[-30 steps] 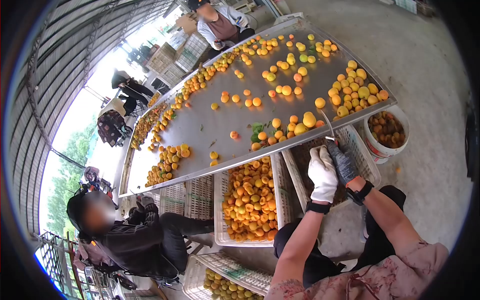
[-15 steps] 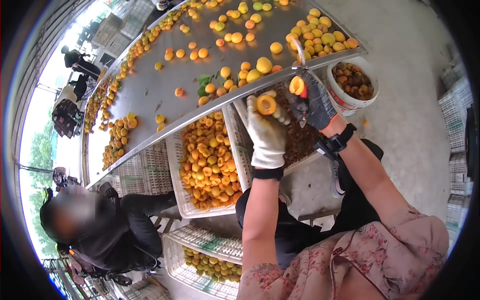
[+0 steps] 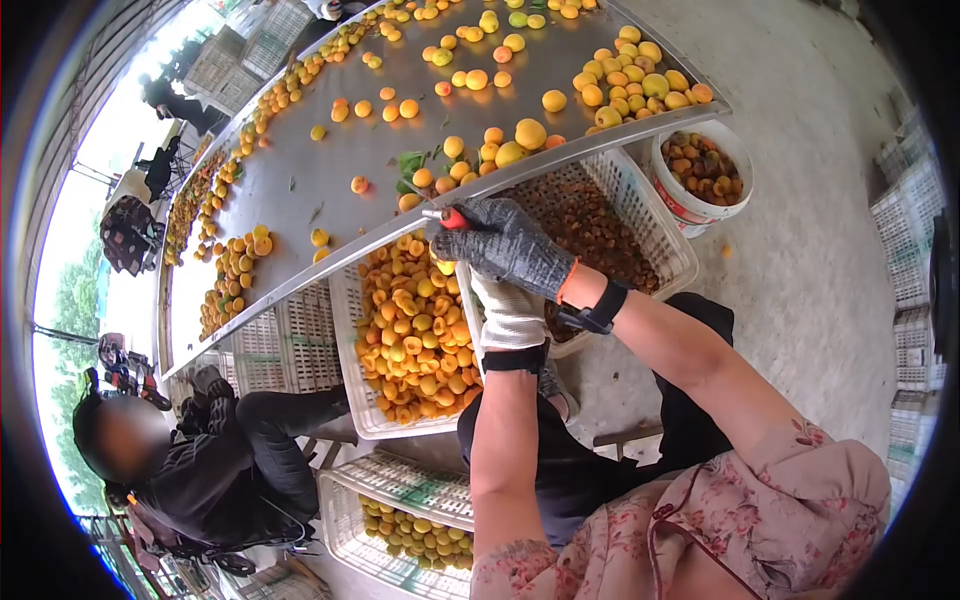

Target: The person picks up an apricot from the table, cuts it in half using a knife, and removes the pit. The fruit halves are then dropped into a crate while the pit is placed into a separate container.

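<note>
My right hand [image 3: 505, 245], in a grey knit glove, is closed around a red-handled knife [image 3: 452, 217] at the table's front edge. Under it sits my left hand [image 3: 508, 308] in a white glove, its fingers hidden by the right one. Both hands are over the near side of a white crate of halved apricots [image 3: 415, 345]. A bit of orange fruit shows beside the gloves. Whole apricots [image 3: 510, 154] lie on the metal table [image 3: 330, 220] just beyond. To the right of my hands, another crate [image 3: 683, 262] holds brown pits.
A white bucket [image 3: 690, 212] of dark fruit stands at the table's right corner. A seated person in black [image 3: 215, 450] is at the left. In front of me, a lower crate [image 3: 400, 485] holds greenish fruit. More crates [image 3: 912, 240] are stacked at the far right.
Both hands have moved left from the pit crate to the halved-apricot crate. The apricot halves seen in them half a second ago no longer show clearly. Earlier, the view shifted right and down.
</note>
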`<state>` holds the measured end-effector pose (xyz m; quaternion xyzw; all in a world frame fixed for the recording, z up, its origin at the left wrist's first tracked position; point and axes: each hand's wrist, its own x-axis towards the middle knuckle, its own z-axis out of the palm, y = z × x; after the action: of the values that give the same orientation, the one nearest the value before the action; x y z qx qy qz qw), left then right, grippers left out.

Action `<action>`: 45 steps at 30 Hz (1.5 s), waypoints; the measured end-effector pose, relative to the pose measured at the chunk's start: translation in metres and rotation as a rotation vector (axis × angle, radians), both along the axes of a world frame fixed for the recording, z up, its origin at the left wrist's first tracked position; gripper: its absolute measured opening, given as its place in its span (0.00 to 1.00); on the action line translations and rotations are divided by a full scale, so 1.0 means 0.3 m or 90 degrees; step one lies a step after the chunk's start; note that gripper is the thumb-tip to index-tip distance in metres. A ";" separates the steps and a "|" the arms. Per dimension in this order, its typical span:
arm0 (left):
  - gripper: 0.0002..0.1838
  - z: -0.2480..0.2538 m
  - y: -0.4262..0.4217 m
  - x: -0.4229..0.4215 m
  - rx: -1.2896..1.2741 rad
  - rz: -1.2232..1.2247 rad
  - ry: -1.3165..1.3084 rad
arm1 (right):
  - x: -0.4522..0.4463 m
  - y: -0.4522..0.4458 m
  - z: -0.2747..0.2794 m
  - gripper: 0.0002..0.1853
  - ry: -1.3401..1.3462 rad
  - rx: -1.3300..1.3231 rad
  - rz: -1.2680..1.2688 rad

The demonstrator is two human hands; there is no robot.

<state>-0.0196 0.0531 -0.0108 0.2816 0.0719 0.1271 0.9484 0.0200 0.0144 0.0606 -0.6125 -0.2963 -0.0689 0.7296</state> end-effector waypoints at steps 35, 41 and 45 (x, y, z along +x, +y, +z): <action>0.19 0.205 -0.070 -0.062 0.146 0.057 0.159 | -0.032 -0.081 0.108 0.08 0.438 0.564 -0.032; 0.18 0.209 -0.078 -0.070 0.097 -0.045 0.162 | 0.019 -0.174 0.050 0.14 0.447 0.564 0.114; 0.16 0.208 -0.085 -0.070 0.065 -0.091 0.136 | 0.030 -0.189 0.034 0.15 0.579 0.657 0.149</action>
<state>-0.0407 0.0277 0.0515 0.3458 0.1458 0.0320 0.9264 0.0289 -0.0423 0.0710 -0.1194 0.0456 0.1413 0.9817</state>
